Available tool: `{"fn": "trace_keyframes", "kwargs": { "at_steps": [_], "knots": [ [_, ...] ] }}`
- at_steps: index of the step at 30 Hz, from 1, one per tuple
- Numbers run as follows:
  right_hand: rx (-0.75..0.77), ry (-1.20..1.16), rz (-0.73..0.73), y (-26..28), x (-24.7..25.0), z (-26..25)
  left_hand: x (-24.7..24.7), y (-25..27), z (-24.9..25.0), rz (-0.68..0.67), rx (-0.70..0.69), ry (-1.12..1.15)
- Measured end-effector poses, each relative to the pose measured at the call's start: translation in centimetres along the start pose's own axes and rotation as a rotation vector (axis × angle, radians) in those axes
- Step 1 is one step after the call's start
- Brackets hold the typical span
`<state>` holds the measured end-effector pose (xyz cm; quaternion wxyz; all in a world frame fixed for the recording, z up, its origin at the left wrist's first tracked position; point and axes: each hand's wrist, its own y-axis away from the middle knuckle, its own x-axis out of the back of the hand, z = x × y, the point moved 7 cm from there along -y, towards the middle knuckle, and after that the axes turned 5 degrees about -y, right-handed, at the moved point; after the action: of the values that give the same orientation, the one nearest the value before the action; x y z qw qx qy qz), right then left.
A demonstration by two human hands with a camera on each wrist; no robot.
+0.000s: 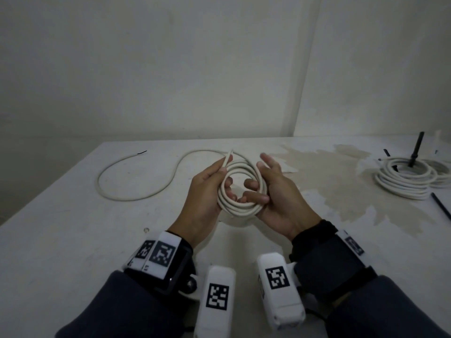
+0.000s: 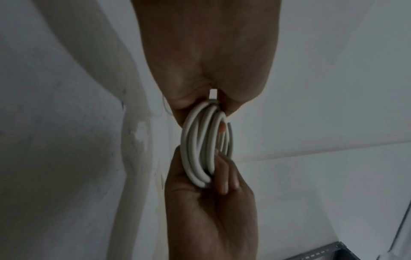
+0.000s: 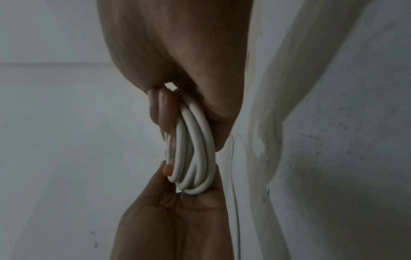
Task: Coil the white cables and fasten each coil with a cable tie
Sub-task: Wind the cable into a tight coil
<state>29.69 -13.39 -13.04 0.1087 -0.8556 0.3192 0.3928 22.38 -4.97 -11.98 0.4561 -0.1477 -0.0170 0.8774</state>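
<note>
Item: white cable, part-wound. The coil [image 1: 240, 185] was held in the air above the near middle of the table [image 1: 73, 228], between both hands, its ring standing tilted with the open centre facing back toward the person.

Left hand [image 1: 207, 189]: grip curled round the left side of the coil, thumb and forefinger also pinching the short free end [image 1: 228, 159], which pointed up and away toward the far edge.

Right hand [image 1: 273, 191]: lower fingers and thumb curled round the right side of the coil, fingertips showing through the ring; upper fingers spread loose above it. The wrist views showed several turns bunched side by side [image 2: 200, 149], not lying flat, and pinched at both ends [image 3: 195, 158].

Handling, as a judgement: light, springy, smooth-jacketed; turns likely to spring apart if either grip slackened. Best held across all turns at one point on the rim, leaving the opposite side free for a tie.

Farther off: the unwound tail [image 1: 127, 181] ran from the coil's far side out along the table in a wide loop toward the far left corner, ending at a dark tip [image 1: 142, 152].

Far right edge: finished coils [image 1: 405, 179], stacked, around a dark upright post [image 1: 416, 148]; a loose black cable tie [image 1: 440, 207] just beside them.
</note>
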Motion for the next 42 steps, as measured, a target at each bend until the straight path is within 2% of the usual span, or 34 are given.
{"fn": "trace_keyframes", "kwargs": {
  "at_steps": [3, 7, 13, 21, 29, 33, 39, 42],
  "knots": [
    [0.073, 0.064, -0.039, 0.2, -0.4, -0.4, -0.1, 0.1, 0.2, 0.008, -0.004, -0.081],
    [0.023, 0.024, -0.081, 0.3, -0.8, 0.2, 0.6, 0.0, 0.1, 0.062, 0.041, -0.112],
    [0.059, 0.139, -0.066, 0.3, -0.4, 0.1, 0.3, 0.1, -0.3, -0.015, 0.063, -0.023],
    [0.017, -0.003, -0.169, -0.1, -0.7, 1.1, 0.1, 0.1, 0.3, 0.06, 0.037, -0.045],
    [-0.069, -0.04, -0.162, -0.6, -0.4, 1.6, -0.1, 0.2, 0.8, 0.031, -0.005, -0.151],
    [-0.024, 0.078, -0.155, -0.2, -0.6, 1.4, 0.5, 0.0, 1.1, 0.071, -0.055, -0.274],
    [0.004, 0.224, -0.104, -0.2, -0.4, 1.3, 0.5, -0.2, 1.5, 0.026, -0.127, -0.495],
    [0.104, 0.385, -0.081, -0.3, -0.4, 1.0, 0.7, -0.3, 2.2, 0.03, -0.229, -0.62]
  ]
}}
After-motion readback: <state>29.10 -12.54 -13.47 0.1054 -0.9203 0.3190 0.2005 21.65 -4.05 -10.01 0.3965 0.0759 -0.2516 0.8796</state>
